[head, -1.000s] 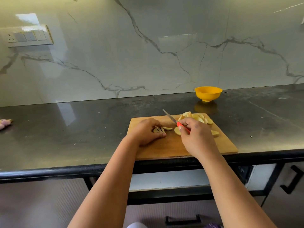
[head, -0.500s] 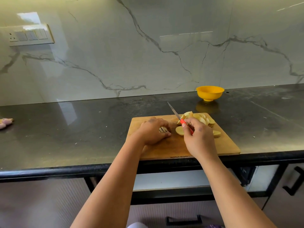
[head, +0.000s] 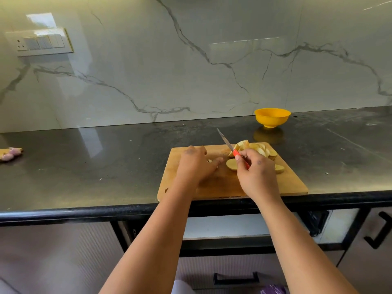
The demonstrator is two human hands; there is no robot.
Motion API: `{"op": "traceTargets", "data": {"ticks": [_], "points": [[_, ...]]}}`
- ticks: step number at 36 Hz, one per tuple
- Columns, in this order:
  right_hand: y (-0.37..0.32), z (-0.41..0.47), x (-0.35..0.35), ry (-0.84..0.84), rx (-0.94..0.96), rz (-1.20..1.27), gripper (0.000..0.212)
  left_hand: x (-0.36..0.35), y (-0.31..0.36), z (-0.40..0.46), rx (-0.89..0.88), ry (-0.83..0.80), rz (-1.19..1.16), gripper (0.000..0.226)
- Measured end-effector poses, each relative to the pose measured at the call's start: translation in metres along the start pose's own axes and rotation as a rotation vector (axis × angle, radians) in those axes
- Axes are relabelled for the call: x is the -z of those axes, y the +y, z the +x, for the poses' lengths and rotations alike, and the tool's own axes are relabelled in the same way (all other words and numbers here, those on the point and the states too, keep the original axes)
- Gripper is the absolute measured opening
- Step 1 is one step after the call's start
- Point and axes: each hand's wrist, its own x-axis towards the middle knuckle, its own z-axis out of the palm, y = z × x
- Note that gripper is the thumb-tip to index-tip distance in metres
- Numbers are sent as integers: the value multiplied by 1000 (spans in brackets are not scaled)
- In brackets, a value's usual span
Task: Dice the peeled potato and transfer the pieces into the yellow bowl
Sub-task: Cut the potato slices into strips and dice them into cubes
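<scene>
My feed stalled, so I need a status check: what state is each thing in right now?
Yellow bowl: upright, apparently empty.
Potato pieces: sliced, on the cutting board.
Knife: raised, tip up.
Right hand: gripping the knife's red handle.
Left hand: resting over a few pieces.

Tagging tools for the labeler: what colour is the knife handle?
Red-orange. The knife handle shows between the right hand fingers in the head view.
</scene>
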Motion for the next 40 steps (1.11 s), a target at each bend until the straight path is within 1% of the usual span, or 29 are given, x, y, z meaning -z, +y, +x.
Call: {"op": "traceTargets", "data": {"ticks": [2, 4, 6, 9, 13, 19, 21, 23, 25, 27, 31, 34, 36, 40], "points": [[-1, 0, 0, -2, -5, 0, 15, -2, 5, 1, 33, -9, 9, 51], [-1, 0, 0, -3, -7, -4, 15, -3, 8, 2, 31, -32, 39, 37], [-1, 0, -1, -1, -9, -9, 16, -2, 8, 4, 13, -59, 57, 29], [-1, 0, 0, 2, -13, -10, 17, 3, 9, 5, -57, -114, 42, 27], [-1, 0, 0, 3, -10, -15, 16, 9, 2, 5, -171, -221, -47, 30], [-1, 0, 0, -3, -13, -24, 16, 25, -14, 7, -188, -334, -210, 29], [-1, 0, 0, -5, -7, -25, 16, 29, -19, 7, -183, -332, -266, 32], [0, -1, 1, -3, -1, -25, 16, 32, -21, 4, -176, -306, -271, 39], [0, 0, 1, 2, 5, -28, 17, 31, -23, 2, -157, -262, -224, 47], [0, 0, 0, -1, 9, -27, 16, 27, -24, -2, -145, -217, -156, 50], [0, 0, -1, -7, 16, -24, 16, 14, -21, -5, -146, -134, -27, 38], [0, -1, 0, -7, 16, -27, 15, 8, -23, 0, -151, -93, -37, 27], [0, -1, 0, -10, 17, -26, 15, 8, -26, 3, -168, -118, -75, 24], [1, 0, -1, -8, 19, -23, 15, 18, -28, 14, -210, -214, -86, 25]]}}
